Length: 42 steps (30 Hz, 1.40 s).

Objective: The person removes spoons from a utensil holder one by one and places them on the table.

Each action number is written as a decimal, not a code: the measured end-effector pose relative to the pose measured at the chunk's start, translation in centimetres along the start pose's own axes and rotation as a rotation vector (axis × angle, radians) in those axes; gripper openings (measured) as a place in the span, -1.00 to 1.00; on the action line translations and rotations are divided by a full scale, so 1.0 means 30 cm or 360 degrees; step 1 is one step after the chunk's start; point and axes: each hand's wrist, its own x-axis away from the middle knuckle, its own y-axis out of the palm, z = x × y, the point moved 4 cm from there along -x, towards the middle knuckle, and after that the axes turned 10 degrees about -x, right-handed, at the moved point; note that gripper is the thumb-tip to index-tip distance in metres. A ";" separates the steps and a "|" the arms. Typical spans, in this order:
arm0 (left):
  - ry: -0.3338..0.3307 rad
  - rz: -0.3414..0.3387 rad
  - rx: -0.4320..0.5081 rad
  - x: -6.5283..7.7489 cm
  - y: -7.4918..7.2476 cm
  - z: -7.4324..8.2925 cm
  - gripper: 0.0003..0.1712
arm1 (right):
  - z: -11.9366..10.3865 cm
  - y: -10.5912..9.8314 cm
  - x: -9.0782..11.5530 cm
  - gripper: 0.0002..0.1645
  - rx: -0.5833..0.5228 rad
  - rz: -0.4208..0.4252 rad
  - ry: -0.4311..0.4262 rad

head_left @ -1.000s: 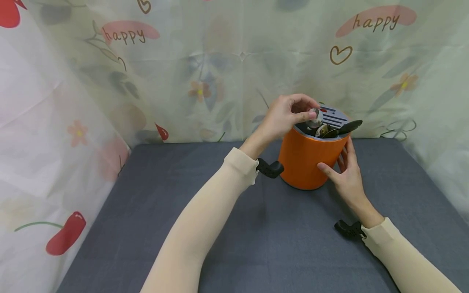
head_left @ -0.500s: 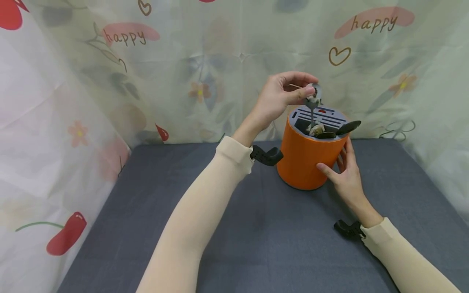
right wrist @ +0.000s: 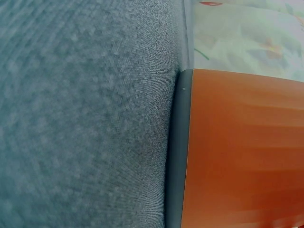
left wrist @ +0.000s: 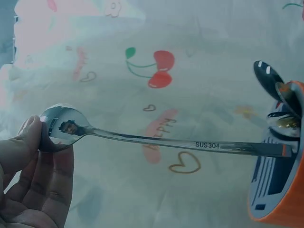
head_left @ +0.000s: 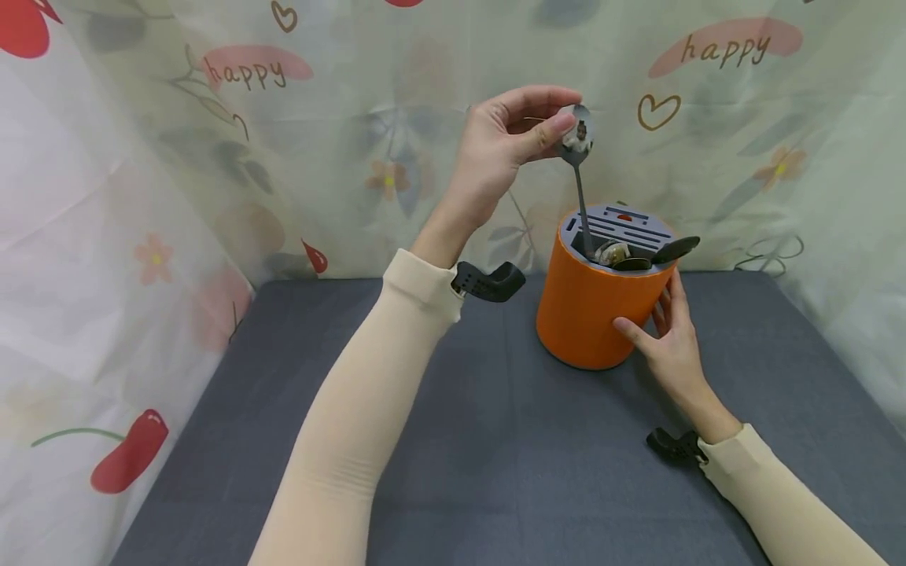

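Note:
My left hand (head_left: 506, 137) pinches a shiny metal spoon (left wrist: 156, 140) by its bowl, between thumb and fingers. The handle, stamped SUS304, points down, and its end overlaps the opening of the orange holder (head_left: 591, 314). That holder is a round upright container with a grey slotted top (head_left: 630, 226). More spoons stand in its open compartment, bowls up, among them a dark one (head_left: 675, 250) leaning out to the right. My right hand (head_left: 672, 346) rests against the holder's right side, thumb at the front and fingers behind. The right wrist view shows only the holder's wall and dark base.
A grey cloth (head_left: 453, 456) covers the table under the holder. Behind it hangs a pale curtain (head_left: 396, 71) printed with flowers, hearts and words, close at the holder's back. Another printed sheet (head_left: 92, 275) slopes along the left side.
The left hand has risen and shifted left, drawing the spoon up so that its handle now shows above the holder. My right hand keeps its place on the holder.

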 end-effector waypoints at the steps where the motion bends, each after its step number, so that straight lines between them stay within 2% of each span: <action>1: -0.0004 0.0025 0.0016 -0.001 -0.012 0.007 -0.69 | -0.003 0.000 0.001 0.25 0.0001 0.0000 0.0000; 9: 0.0007 0.0142 -0.0009 0.005 -0.105 0.040 -0.69 | -0.008 0.000 0.005 0.25 0.0002 -0.0011 -0.0010; 15: -0.0124 0.0185 -0.0030 0.013 -0.159 0.034 -0.71 | 0.002 -0.003 0.005 0.26 0.0006 -0.0009 -0.0007; 21: -0.0173 0.0163 -0.0136 0.033 -0.209 0.007 -0.73 | -0.005 0.000 0.005 0.26 0.0013 -0.0008 0.0001; 30: -0.0324 0.0146 -0.0245 0.081 -0.303 -0.054 -0.72 | -0.012 0.000 0.007 0.25 0.0016 -0.0005 0.0001; 42: -0.0420 0.0227 -0.0292 0.184 -0.467 -0.116 -0.74 | -0.013 0.000 0.010 0.24 0.0008 -0.0010 0.0011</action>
